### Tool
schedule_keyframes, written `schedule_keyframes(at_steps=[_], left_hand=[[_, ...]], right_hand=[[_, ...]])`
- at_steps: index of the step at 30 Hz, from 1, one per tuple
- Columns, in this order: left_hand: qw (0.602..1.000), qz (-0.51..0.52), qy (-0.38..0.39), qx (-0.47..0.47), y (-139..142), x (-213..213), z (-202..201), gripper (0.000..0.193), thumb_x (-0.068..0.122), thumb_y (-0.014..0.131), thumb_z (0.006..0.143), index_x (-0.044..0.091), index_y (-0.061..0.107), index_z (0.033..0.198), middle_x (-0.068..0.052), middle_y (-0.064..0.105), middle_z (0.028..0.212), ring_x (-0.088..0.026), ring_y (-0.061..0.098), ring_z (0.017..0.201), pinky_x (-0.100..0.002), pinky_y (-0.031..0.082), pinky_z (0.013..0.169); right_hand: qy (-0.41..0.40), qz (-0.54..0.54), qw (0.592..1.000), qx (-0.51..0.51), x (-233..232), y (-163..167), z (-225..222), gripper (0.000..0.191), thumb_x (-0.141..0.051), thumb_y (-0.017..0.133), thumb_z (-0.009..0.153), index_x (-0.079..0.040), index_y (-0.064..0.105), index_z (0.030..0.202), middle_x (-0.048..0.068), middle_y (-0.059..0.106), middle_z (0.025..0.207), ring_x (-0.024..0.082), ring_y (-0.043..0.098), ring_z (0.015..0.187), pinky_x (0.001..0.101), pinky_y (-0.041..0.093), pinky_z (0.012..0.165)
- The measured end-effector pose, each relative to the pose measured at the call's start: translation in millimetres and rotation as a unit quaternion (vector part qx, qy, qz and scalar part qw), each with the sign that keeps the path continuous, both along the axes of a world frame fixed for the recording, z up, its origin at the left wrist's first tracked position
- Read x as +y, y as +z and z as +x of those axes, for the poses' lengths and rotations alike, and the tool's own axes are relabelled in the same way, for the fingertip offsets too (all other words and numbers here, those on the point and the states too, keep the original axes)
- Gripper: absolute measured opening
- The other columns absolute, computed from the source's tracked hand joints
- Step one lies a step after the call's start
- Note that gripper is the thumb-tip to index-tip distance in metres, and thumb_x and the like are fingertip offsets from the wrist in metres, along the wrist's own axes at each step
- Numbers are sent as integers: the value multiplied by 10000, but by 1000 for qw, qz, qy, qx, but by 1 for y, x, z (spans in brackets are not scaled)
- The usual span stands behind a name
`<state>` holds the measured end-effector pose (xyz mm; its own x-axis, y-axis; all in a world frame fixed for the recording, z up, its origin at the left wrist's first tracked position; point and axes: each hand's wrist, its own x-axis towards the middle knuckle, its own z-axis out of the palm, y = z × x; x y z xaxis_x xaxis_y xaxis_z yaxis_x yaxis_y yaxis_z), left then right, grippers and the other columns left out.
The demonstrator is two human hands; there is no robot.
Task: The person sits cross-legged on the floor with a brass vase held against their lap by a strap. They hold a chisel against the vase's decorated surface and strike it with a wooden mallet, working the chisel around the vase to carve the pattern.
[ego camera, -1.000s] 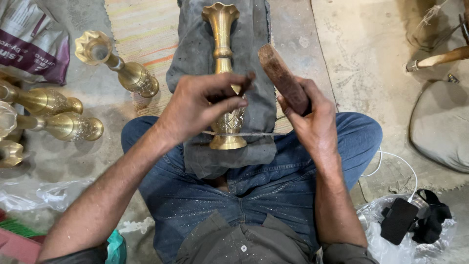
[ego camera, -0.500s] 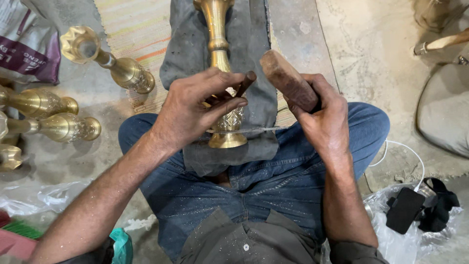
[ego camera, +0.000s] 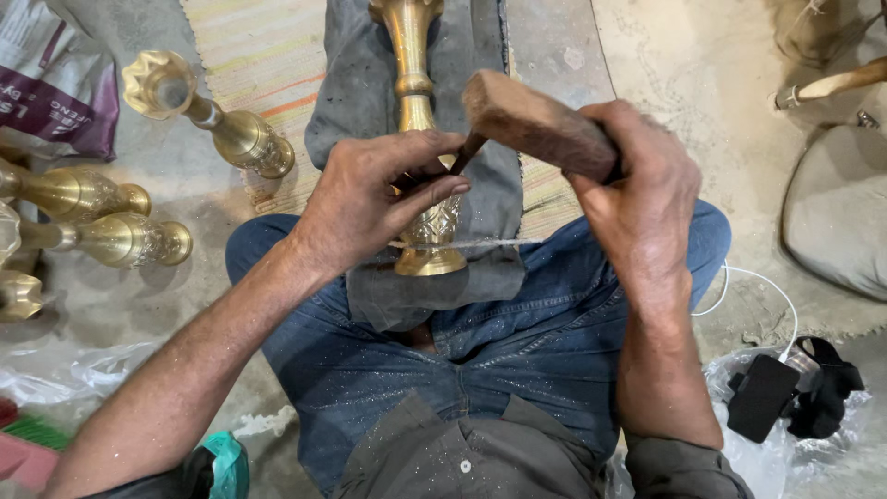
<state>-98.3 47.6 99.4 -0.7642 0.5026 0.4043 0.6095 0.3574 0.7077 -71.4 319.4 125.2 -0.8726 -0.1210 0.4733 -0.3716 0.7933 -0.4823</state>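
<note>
A tall brass vase lies along a grey cloth over my lap, its engraved belly and round foot toward me. My left hand rests on the belly and pinches a thin dark chisel against the metal. My right hand grips a brown wooden mallet block, whose end sits just above the chisel's top. I sit cross-legged in blue jeans.
Several more brass vases lie on the floor at left, one on a striped mat, two others nearer the edge. A printed sack is far left. A black strap on clear plastic lies at right, a grey cushion beyond.
The mallet has swung left and down from beside the vase onto the chisel's top. My left hand has stayed on the vase's belly. The camera has moved closer.
</note>
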Motion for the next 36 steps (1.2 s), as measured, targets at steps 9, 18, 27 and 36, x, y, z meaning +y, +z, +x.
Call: schedule_keyframes(at_steps=[9,18,27,36], left_hand=[[999,-35,10,-30,2,-1,-2,351,233,776,969,79,682,1270,-65,783,968,-168,793,892,-323,680,785],[999,-22,0,-30,4,0,0,336,213,770,961,78,692,1259,-61,786,984,-167,792,886,-317,679,779],[1000,0,-4,-11,0,-2,-1,364,218,768,968,76,681,1292,-64,782,1030,-167,790,913,-313,682,794],[1000,2,-13,8,-3,-3,-2,351,213,771,981,74,680,1290,-80,779,1050,-171,787,927,-312,683,801]], right_hand=[[-11,98,995,12,6,9,-6,316,-131,865,865,-31,611,1024,96,610,782,222,580,770,385,460,684],[-3,-3,993,-119,16,1,-14,303,-175,827,958,-26,572,1027,149,609,790,371,608,776,430,478,680],[-4,-15,996,-84,14,-9,-12,256,-158,809,966,-31,604,1051,135,639,786,271,646,717,389,482,660],[10,95,995,2,8,-1,-6,252,-144,817,923,-36,619,1036,90,643,765,203,632,706,407,483,699]])
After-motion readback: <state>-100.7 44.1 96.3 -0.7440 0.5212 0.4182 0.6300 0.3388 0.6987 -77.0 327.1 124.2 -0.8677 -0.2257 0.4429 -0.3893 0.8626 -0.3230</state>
